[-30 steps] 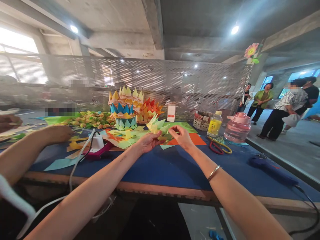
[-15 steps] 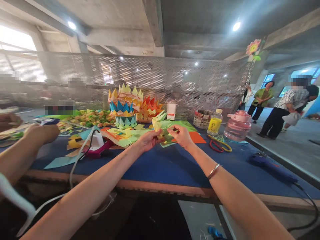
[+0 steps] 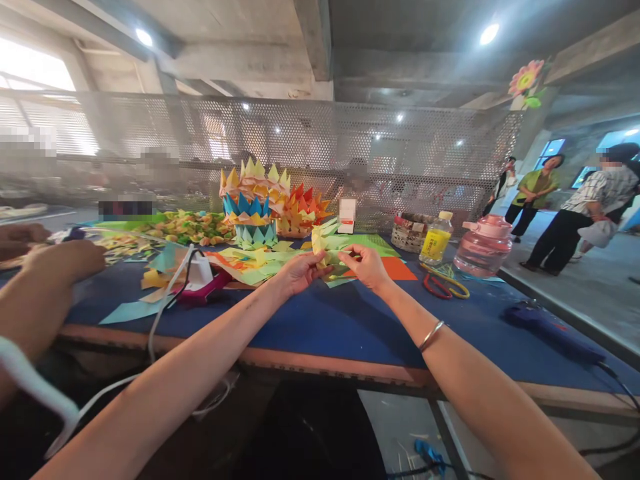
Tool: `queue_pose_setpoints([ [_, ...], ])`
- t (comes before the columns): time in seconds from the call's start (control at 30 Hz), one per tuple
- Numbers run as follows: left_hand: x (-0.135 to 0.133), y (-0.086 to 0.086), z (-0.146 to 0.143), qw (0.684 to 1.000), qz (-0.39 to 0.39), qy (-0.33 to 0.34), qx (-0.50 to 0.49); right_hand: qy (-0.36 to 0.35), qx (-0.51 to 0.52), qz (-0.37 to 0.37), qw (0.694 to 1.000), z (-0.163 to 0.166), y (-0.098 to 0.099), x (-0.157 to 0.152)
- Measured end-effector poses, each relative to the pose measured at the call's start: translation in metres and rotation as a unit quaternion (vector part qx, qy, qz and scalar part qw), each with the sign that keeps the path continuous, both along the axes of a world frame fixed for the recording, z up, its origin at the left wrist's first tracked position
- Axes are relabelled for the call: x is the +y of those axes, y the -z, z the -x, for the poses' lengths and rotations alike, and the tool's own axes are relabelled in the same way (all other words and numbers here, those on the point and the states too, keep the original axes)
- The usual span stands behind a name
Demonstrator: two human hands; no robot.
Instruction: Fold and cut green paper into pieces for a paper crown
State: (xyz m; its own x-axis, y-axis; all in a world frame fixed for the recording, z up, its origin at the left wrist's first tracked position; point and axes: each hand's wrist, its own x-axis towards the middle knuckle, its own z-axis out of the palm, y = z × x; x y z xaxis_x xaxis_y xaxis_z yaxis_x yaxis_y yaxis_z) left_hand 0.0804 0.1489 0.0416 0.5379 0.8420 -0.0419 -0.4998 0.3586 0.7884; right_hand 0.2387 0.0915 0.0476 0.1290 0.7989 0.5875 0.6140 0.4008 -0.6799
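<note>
Near the middle of the blue table, my left hand (image 3: 303,272) is closed on a piece of folded yellow-green paper (image 3: 319,241), its pointed part standing up above the fingers. From the other side my right hand (image 3: 367,268) pinches the same paper with thumb and forefinger. The hands nearly meet, and my fingers hide the lower folds. Behind them lie light green paper sheets (image 3: 377,244) and an orange sheet (image 3: 400,269). To the left of my left hand are more cut papers (image 3: 250,265).
Pointed folded-paper crowns (image 3: 253,220) stand behind. At right are a yellow-labelled bottle (image 3: 436,240), pink jug (image 3: 483,248), scissors (image 3: 445,285) and a blue corded tool (image 3: 553,333). A white cable (image 3: 163,303) crosses the left edge; a co-worker's hands (image 3: 55,257) work farther left.
The view has shifted slightly, so things at right appear farther right. Both my hands keep hold of the folded paper. The co-worker's hands appear a little farther left.
</note>
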Motion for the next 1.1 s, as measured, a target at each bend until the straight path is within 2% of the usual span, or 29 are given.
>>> queue_pose_setpoints([
  [0.6, -0.0031, -0.0029, 0.0014, 1.000, -0.013, 0.027, 0.003, 0.000, 0.002, 0.003, 1.000, -0.0014, 0.0008, 0.0018],
  [0.93, 0.0035, 0.0043, -0.0021, 1.000, 0.014, -0.014, 0.020, -0.024, 0.007, 0.007, 1.000, -0.0007, 0.0019, 0.0035],
  [1.1, 0.0013, 0.0008, -0.0021, 0.999, 0.026, -0.018, 0.019, -0.034, 0.024, 0.011, 0.999, 0.0009, 0.0005, 0.0011],
])
